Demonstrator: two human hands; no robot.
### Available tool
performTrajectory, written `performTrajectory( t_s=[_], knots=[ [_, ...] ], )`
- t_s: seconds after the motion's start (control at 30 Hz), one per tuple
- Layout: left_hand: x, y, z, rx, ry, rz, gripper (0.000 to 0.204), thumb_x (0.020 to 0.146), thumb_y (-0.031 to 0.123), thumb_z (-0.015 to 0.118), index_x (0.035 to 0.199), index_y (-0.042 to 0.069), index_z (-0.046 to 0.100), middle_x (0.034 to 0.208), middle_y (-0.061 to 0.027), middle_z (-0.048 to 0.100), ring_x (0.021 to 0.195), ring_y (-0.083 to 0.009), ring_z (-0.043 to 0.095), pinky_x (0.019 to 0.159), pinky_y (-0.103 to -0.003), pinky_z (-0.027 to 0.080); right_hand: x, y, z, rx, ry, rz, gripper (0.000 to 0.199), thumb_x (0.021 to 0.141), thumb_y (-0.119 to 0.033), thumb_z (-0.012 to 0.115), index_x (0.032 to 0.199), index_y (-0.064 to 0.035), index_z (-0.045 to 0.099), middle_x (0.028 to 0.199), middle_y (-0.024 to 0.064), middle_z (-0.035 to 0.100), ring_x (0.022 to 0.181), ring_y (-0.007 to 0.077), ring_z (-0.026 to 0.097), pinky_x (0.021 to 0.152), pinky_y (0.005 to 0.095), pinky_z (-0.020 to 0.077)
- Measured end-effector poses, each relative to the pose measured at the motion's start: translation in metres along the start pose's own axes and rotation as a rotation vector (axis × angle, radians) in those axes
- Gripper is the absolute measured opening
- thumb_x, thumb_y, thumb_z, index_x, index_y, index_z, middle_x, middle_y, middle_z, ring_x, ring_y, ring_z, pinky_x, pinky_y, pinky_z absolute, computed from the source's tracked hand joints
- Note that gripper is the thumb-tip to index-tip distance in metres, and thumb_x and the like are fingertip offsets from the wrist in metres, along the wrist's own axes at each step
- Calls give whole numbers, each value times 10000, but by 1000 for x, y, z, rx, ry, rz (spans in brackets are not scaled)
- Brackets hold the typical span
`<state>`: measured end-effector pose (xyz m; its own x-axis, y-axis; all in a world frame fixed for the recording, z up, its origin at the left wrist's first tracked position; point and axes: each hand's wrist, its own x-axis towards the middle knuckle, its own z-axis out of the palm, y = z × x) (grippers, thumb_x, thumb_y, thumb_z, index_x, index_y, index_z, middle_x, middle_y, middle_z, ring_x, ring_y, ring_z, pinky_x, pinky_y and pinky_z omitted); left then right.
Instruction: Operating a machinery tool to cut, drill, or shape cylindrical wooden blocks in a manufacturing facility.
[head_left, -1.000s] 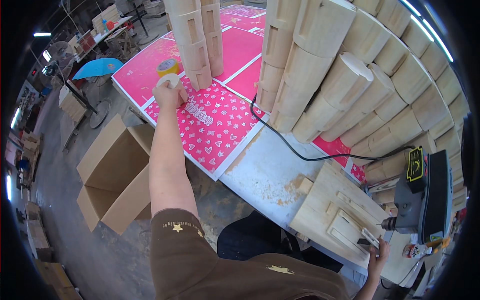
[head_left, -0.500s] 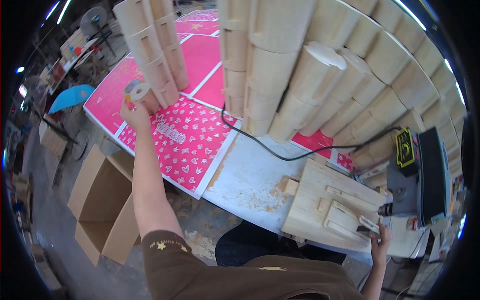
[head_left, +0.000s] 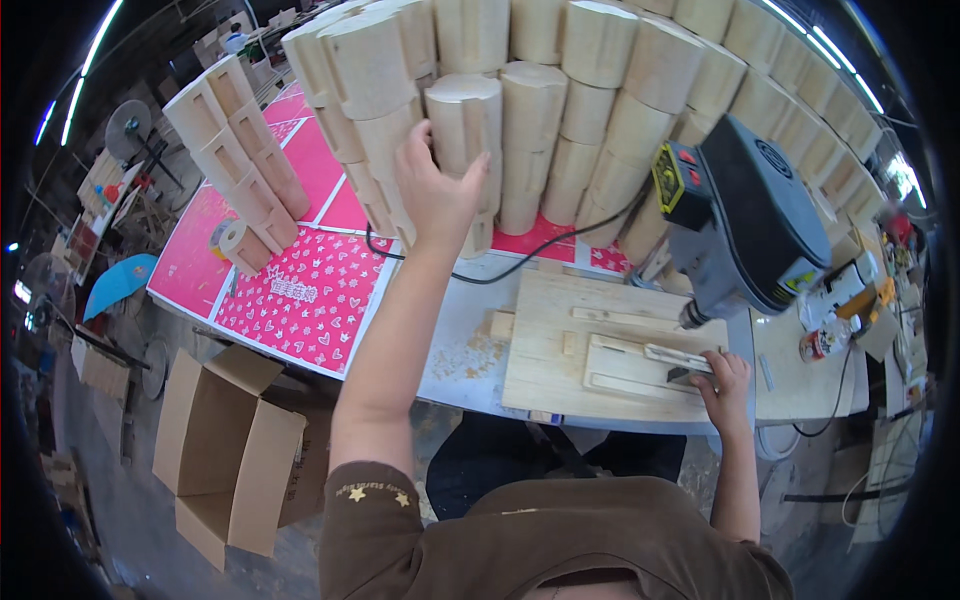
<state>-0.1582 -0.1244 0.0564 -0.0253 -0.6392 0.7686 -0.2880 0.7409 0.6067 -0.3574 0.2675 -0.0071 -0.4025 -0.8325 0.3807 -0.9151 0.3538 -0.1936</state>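
- Left hand: thumb and fingers spread wide at a pale wooden cylinder; contact unclear.
- Cylinder tops a front stack, behind the black cable, left of the drill press.
- Probably light, stiff, dry-gripping; best taken round its sides, thumb opposing fingers.
- Right hand: fingers curled at a wooden strip's end; grip tightness can't be told.

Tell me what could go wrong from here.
The left hand, spread beside a stacked wooden cylinder, might knock it over. The right hand is near the drill and could be hurt if the bit runs or slips. The black cable passes beneath the left forearm and might snag.
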Motion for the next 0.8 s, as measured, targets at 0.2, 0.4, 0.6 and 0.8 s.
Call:
performTrajectory(
  t_s=[0.2,0.4,0.6,0.8],
  knots=[
    [-1,14,64,287,280,-154,1022,597,266,832,1376,20,218,1249,-236,390,1128,-404,405,962,-473,334,2,4,2,26,35,-38,364,659,-166,726,995,-90,609,842,64,554,852,269,521,825,401,345],
    [14,30,79,381,346,-443,1052,541,252,837,1374,58,225,1271,-214,362,1159,-392,368,957,-481,329,0,3,0,70,83,-86,359,671,-205,722,998,-100,619,831,58,565,846,254,544,835,392,345],
    [-41,50,33,155,264,-136,959,545,218,791,1352,52,299,1257,-206,398,1165,-374,387,989,-464,327,-7,6,2,121,61,-40,335,683,-193,714,993,-109,617,840,52,561,859,256,538,875,424,338],
    [-139,94,-56,-311,-404,-314,916,536,153,777,1332,27,342,1188,-181,502,1090,-318,518,928,-397,428,-8,8,6,17,41,20,311,711,-176,700,1005,-128,609,886,48,559,925,252,523,948,474,310]
  ],
)
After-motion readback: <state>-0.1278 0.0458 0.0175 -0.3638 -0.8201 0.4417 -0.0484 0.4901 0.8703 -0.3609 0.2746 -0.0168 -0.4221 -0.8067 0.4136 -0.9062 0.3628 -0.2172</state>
